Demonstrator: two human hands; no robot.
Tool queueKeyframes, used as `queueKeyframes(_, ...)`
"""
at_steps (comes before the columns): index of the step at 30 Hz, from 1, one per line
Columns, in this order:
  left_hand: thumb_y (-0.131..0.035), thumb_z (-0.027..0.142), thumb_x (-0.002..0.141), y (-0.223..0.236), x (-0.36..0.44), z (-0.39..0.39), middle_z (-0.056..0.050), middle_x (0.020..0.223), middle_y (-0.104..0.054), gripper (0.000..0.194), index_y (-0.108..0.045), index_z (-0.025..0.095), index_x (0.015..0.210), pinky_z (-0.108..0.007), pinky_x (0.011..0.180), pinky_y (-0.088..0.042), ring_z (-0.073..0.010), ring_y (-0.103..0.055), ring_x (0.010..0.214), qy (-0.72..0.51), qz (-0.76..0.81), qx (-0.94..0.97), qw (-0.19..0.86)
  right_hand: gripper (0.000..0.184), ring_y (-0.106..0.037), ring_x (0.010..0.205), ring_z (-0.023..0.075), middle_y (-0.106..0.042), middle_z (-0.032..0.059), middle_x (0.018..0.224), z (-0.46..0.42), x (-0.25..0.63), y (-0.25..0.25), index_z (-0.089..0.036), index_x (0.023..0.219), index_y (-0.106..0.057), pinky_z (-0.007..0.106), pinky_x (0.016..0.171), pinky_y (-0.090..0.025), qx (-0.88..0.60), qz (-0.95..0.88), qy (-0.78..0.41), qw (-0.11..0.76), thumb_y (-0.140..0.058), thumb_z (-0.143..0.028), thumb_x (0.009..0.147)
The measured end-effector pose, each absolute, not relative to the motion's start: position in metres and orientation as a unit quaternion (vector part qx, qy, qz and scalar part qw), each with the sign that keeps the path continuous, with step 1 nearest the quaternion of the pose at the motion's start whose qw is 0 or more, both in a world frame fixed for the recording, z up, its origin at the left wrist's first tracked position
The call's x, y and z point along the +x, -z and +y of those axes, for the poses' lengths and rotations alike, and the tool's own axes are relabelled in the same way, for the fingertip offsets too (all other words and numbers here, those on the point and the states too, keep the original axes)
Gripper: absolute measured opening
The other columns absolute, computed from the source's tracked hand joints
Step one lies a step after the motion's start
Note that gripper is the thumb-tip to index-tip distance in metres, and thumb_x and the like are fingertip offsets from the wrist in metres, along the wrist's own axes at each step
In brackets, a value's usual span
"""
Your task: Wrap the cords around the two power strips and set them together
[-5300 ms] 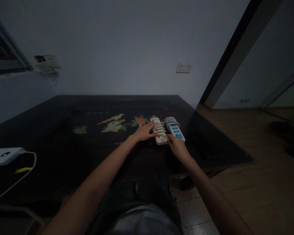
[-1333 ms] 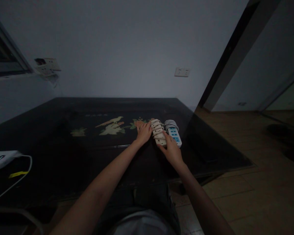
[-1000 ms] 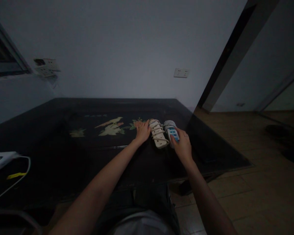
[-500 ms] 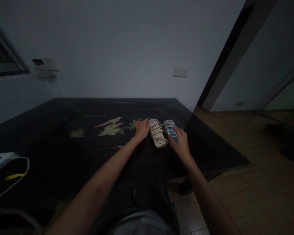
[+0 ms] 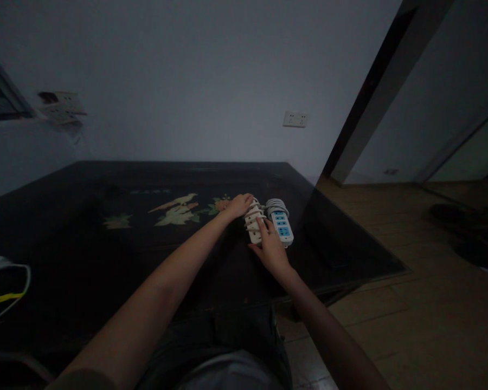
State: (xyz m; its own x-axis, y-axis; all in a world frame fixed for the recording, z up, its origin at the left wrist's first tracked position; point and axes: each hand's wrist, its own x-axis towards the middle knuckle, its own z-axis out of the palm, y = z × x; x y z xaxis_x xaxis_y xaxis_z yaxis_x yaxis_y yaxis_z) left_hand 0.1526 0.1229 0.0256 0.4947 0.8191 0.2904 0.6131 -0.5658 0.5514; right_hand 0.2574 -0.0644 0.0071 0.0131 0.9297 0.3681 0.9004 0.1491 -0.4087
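Note:
A cream power strip (image 5: 252, 220) with its cord wound round it lies on the dark table. Over its far end and left edge my left hand (image 5: 239, 206) curls its fingers onto the strip and cord. At the near end my right hand (image 5: 271, 250) grips the same strip, thumb on the near left side and fingers on its right side, hiding part of it. Just right of that hand rests a white power strip (image 5: 283, 230) with blue sockets, its grey cord (image 5: 276, 207) coiled at the far end; neither hand holds it.
The dark table (image 5: 138, 271) has a painted bird and flowers (image 5: 177, 211) under its surface. A white device with a cable (image 5: 26, 276) and a yellow tag (image 5: 4, 298) lies at the left. Wall sockets (image 5: 295, 119) are behind. The table's right edge drops to a tiled floor.
My right hand has left the blue-socket power strip and moved left onto the cream one. My left hand has shifted slightly further over the cream strip's far end. The view has turned slightly right.

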Motion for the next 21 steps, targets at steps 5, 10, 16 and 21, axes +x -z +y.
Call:
queueKeyframes(5,-0.03,0.029,0.098,-0.018,0.151,0.122,-0.004,0.124,-0.063,0.038,-0.058,0.021,0.122,-0.026,0.101,-0.04,-0.0145,-0.057,0.115,-0.25,0.371,0.869,0.21,0.086,-0.053,0.117,0.0314,-0.035,0.0177,0.143,-0.056,0.256,-0.005,-0.021,0.149,-0.02,0.044,0.097,-0.045,-0.651,-0.696,-0.029,0.302,-0.065,-0.024,0.076)
queueKeyframes(10,-0.03,0.03,0.098,-0.014,0.152,0.111,-0.004,0.128,-0.058,0.038,-0.061,0.022,0.119,-0.03,0.107,-0.035,-0.0148,-0.05,0.122,-0.237,0.338,0.887,0.206,0.084,-0.056,0.113,0.0313,-0.037,0.0188,0.14,-0.053,0.259,-0.002,-0.021,0.149,-0.02,0.045,0.094,-0.047,-0.64,-0.702,-0.021,0.312,-0.063,-0.025,0.078)
queueKeyframes(16,-0.036,0.036,0.096,-0.016,0.154,0.104,-0.005,0.128,-0.057,0.037,-0.062,0.025,0.12,-0.03,0.107,-0.036,-0.0181,-0.05,0.123,-0.215,0.346,0.891,0.2,0.081,-0.054,0.116,0.032,-0.037,0.0194,0.139,-0.051,0.262,0.001,-0.02,0.149,-0.023,0.045,0.095,-0.046,-0.644,-0.697,-0.032,0.313,-0.063,-0.027,0.079)
queueKeyframes(21,-0.044,0.04,0.093,-0.018,0.157,0.097,-0.005,0.128,-0.058,0.034,-0.063,0.026,0.117,-0.032,0.107,-0.035,-0.0196,-0.047,0.126,-0.233,0.368,0.883,0.173,0.078,-0.044,0.127,0.0332,-0.037,0.0189,0.142,-0.06,0.259,-0.002,-0.019,0.147,-0.027,0.047,0.099,-0.042,-0.643,-0.706,-0.012,0.299,-0.064,-0.026,0.079)
